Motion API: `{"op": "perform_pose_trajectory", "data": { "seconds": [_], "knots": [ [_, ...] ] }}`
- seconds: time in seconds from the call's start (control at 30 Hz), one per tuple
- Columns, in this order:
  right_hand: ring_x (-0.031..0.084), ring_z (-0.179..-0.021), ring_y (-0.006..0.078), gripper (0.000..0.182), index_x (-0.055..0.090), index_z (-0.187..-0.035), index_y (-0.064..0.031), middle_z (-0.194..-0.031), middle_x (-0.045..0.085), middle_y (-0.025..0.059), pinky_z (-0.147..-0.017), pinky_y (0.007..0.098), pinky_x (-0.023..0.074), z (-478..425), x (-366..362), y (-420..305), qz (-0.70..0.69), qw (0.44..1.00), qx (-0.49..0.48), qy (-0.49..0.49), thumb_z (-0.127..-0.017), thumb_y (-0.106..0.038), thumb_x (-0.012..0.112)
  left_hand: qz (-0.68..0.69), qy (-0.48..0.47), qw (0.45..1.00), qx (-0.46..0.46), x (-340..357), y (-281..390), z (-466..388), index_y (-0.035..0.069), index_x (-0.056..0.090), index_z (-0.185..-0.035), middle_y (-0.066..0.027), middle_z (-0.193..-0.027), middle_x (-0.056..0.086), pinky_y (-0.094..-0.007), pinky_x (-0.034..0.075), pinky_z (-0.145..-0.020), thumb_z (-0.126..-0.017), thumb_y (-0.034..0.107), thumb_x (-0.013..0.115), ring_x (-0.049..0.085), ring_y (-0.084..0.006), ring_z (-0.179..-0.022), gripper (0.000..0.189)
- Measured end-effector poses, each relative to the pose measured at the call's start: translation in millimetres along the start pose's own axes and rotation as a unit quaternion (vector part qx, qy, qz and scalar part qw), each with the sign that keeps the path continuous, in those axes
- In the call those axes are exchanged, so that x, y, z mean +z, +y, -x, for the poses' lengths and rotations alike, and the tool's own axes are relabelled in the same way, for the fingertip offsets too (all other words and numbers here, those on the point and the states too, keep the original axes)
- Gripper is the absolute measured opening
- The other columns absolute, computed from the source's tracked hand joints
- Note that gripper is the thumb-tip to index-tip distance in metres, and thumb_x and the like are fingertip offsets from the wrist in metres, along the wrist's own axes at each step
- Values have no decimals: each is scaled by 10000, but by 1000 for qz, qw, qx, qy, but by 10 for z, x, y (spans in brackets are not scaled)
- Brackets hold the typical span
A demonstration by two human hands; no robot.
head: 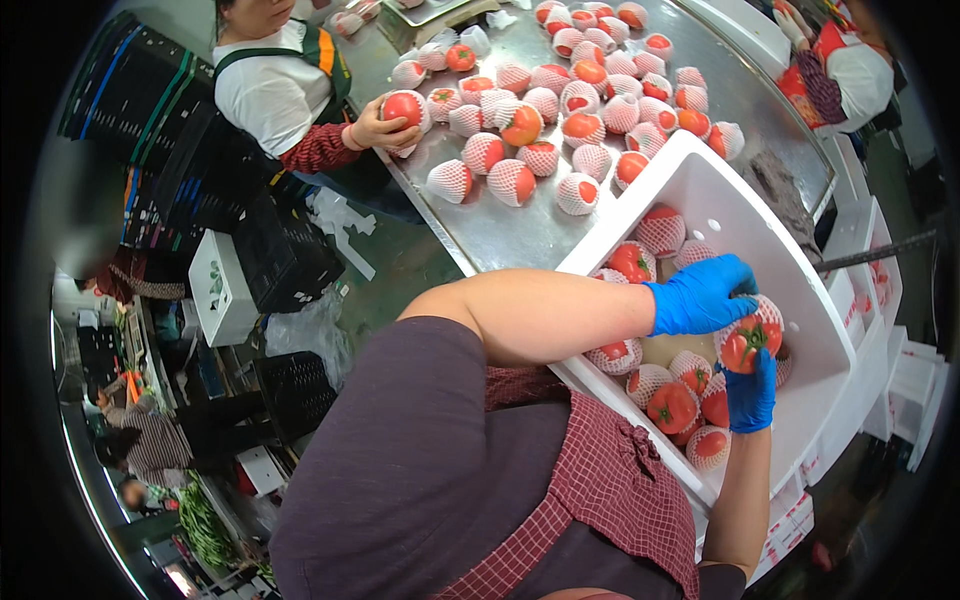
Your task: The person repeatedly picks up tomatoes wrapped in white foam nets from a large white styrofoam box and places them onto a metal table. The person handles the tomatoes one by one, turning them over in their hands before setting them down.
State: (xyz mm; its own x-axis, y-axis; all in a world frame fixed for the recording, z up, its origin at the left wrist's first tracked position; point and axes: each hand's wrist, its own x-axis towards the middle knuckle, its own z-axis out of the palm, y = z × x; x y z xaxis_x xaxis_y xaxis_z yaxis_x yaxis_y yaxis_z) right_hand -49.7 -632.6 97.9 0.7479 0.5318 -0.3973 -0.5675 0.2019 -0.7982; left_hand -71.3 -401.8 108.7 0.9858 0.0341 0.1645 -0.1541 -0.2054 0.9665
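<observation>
My left hand (701,296), in a blue glove, pinches the upper side of a white foam net around a red tomato (744,345). My right hand (750,394), gloved in the same blue, holds that tomato from below, its thumb beside the green calyx. Both hands are inside a white foam box (802,277). Net-sleeved tomatoes lie along the box's near and left sides, among them one with a broad red face (671,407) and one under my left forearm's far side (631,261). Part of the box floor (679,347) shows between them.
Many net-sleeved tomatoes (511,182) lie on a metal table (487,232) beyond the box. A co-worker's hand (386,127) holds one at the left edge. Another person (847,82) stands far right. Black crates (281,255) stand left; white boxes (847,300) stand right.
</observation>
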Motion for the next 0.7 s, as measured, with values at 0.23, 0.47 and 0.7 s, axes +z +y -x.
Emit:
{"op": "perform_pose_trajectory", "data": {
  "seconds": [0.23, 0.47, 0.7],
  "knots": [
    [535, -1207, 272, 692, 364, -1411, -73, -1325, 523, 112, -1000, 416, 464, -60, -50, 64, 29, 999, 5, -24, -819, -200, 699, -45, 209, 965, 150, -1304, 56, -78, 61, 634, -1099, -125, -1045, 622, -356, 492, -842, -830, 182, 712, 606, -245, -935, 304],
    [620, -1031, 219, 569, 501, -1256, -55, -1153, 611, 95, -876, 363, 523, -74, 231, 198, 282, 944, 169, 29, -733, -87, 724, -664, 172, 726, -46, -3810, -409, 941, 171, 480, -1363, -167, -1202, 571, -456, 395, -994, -620, 403, 799, 520, -343, -1133, 842],
    [615, -1038, 214, 631, 476, -1318, -80, -1166, 611, 82, -805, 342, 532, -94, 424, 217, 375, 898, 223, 53, -761, -196, 750, -503, -61, 819, -268, -4175, -638, 1236, 115, 554, -1269, -232, -1166, 598, -419, 473, -944, -592, 351, 802, 586, -386, -1086, 758]
  ]
}}
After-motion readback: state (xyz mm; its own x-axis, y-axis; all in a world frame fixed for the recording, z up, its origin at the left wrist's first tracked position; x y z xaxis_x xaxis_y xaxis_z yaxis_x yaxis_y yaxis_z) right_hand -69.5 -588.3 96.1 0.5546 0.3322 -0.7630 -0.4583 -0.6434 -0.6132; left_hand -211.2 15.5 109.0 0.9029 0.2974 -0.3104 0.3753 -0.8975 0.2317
